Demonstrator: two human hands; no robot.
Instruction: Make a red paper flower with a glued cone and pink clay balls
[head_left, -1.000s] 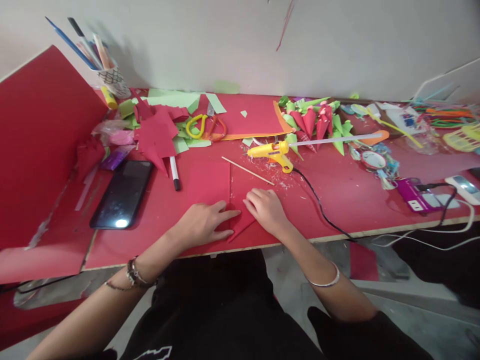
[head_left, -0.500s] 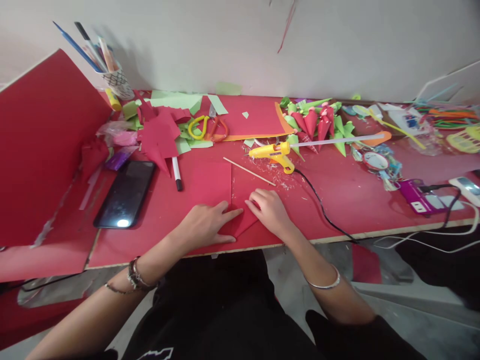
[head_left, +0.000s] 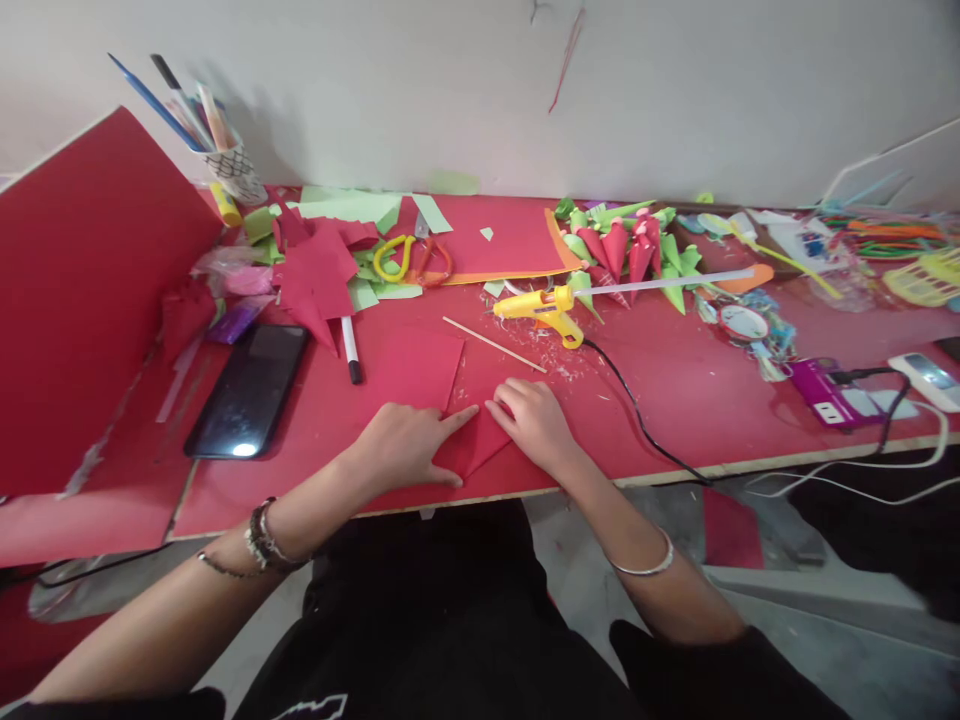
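A sheet of red paper lies near the front edge of the table, one part of it folded over at an angle between my hands. Spread over its lower left part is my left hand, pressing it down with thumb and index finger apart. My right hand has its fingers curled together on the right side of the fold, gripping the paper there. Just beyond the paper rests a thin wooden stick. Behind the stick, a yellow glue gun lies on its side with a long glue stick in it.
To the left are a phone, a marker, scissors and red paper scraps. Red and green paper cones lie at the back. A black cable runs off the front edge beside a purple power strip.
The red paper has turned slightly, its upper edge now tilted. My left hand has shifted a little to the left; the right one stays at the fold. The whole view has moved slightly.
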